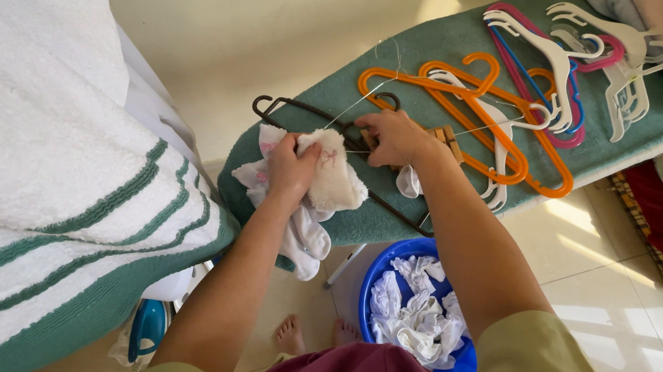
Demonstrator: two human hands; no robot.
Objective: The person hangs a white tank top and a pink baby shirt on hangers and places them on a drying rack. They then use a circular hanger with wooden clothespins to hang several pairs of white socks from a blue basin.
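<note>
Surface: green-covered ironing board (467, 37) over pale tiled floor (289, 15); white towel with green stripes (36, 161) at left

Count: two orange hangers (488, 123), several white and pink ones, exact number unclear; one blue basin (374, 280) of white laundry below board

Left hand (291, 165): fingers clamped on small white cloth (323, 180) at board's near end

Right hand (394, 138): fingers curled together, pinching wooden clip on dark wire hanger (308, 111), just beside cloth

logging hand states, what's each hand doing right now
Left hand: closed, gripping a small white cloth.
Right hand: closed, pinching a wooden clothespin on the dark wire hanger.
</note>
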